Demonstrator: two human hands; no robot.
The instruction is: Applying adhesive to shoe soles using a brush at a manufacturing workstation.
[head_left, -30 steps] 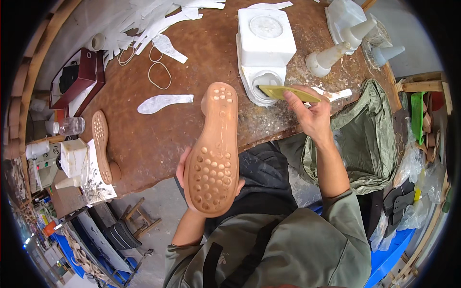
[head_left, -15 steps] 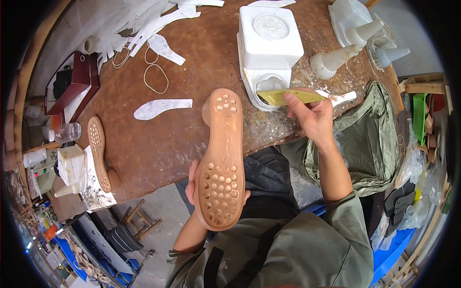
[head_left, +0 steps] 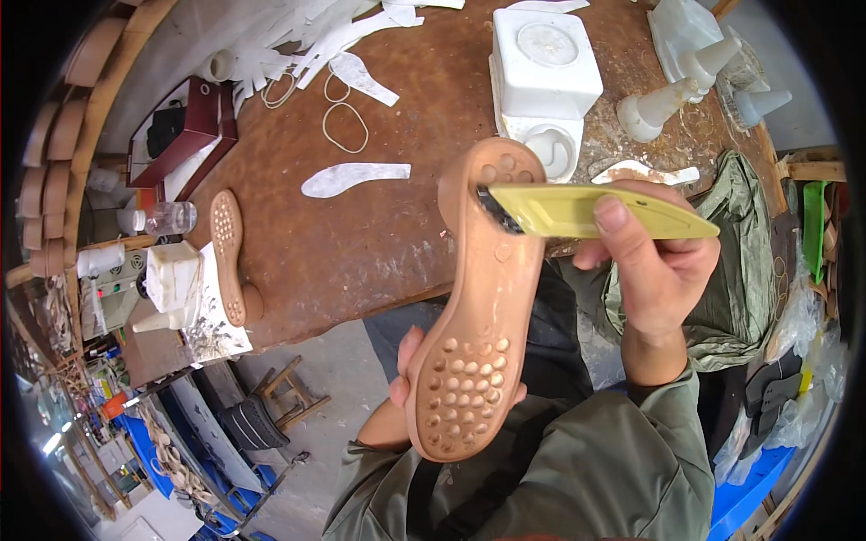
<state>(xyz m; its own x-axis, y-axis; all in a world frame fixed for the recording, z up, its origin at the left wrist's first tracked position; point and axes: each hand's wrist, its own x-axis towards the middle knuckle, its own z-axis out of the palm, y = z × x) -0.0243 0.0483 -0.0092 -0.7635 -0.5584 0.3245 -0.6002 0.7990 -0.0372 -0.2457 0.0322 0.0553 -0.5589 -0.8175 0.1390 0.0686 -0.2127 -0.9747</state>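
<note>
A tan shoe sole [head_left: 499,311] with a heel and rows of round hollows is held upright before me, underside facing up. My left hand [head_left: 408,365] grips it from behind near the wide forefoot end; its fingertips show at both edges. My right hand [head_left: 663,270] pinches a yellow-green brush [head_left: 595,210] by its flat handle. The brush's black bristles touch the sole just below the heel's hollows, and the handle crosses over the sole's edge. Beyond stands a white plastic dispenser [head_left: 546,77] with a round opening at its front.
Another tan sole [head_left: 225,248] lies on white paper at the table's left. White insole pieces [head_left: 356,178], rubber bands [head_left: 345,127] and white strips lie on the brown tabletop [head_left: 298,279]. White cones [head_left: 654,110] stand far right, above a crumpled green cloth [head_left: 735,270].
My right hand has brought the brush from the dispenser's opening left and toward me onto the sole. The sole is tilted a little more to the right. The whole view has shifted slightly left.
</note>
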